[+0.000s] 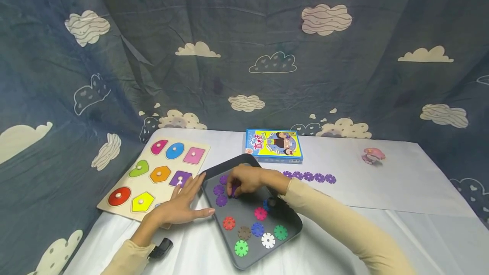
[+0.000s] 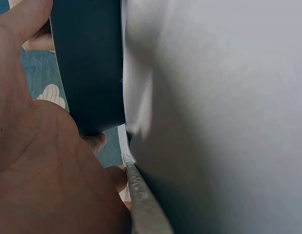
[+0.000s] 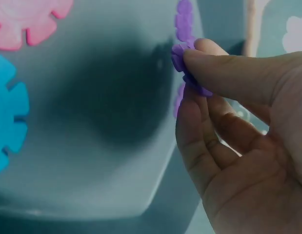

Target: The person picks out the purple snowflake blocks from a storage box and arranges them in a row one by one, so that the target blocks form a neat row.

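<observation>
Purple notched plastic disc (image 3: 179,58), pinched by fingers of the right hand (image 1: 246,178) over a dark-grey rectangular tray (image 1: 244,208); left hand (image 1: 178,208), fingers outstretched, touches the tray's far-left corner.

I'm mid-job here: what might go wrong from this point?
The right hand holds the purple disc only in a pinch, so it might slip into the tray. In the head view, the right sleeve passes close by the row of purple discs and may knock it crooked.
</observation>
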### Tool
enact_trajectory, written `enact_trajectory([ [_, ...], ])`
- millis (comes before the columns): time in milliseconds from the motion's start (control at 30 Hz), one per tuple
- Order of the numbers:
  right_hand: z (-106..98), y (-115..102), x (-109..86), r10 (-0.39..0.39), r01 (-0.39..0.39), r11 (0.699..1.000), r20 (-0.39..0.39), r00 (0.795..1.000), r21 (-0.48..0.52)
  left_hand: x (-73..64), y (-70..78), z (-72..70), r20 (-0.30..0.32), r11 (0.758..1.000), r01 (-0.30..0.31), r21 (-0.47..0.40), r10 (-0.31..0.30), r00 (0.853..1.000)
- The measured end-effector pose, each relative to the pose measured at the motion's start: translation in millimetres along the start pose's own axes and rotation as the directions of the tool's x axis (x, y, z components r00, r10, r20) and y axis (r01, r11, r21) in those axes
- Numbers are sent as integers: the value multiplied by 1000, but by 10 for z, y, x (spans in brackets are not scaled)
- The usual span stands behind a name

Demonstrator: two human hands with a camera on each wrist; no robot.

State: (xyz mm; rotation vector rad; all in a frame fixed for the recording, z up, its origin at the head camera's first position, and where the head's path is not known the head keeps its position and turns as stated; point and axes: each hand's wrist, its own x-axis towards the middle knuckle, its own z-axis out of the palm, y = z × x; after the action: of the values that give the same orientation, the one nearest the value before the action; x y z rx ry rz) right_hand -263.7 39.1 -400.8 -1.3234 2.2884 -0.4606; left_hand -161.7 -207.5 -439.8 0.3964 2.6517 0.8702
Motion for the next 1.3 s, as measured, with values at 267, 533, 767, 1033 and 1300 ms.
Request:
enact_trajectory([
  [267,-148,91,-348,-60,77,986,-114,992,148,-6,8,11,-10,1000,-14,10,14,1000],
  [533,-290,286,-771,1,69,960,-249,968,272,-2,-4,10,-4,1000,-25,19,25,1000],
  [767,-324,468,-1167,138,-27,946,-326,935,324,-4,11,12,-5,1000,-20,4,20,1000],
  [1033,-291,756,-1625,254,-122,928,-357,899,353,-1,11,27,-7,1000,-24,2,24,1000],
  [1300,-256,1022,-2022,341,-185,911,-418,842,369,-7,7,15,-4,1000,-16,17,16,1000],
])
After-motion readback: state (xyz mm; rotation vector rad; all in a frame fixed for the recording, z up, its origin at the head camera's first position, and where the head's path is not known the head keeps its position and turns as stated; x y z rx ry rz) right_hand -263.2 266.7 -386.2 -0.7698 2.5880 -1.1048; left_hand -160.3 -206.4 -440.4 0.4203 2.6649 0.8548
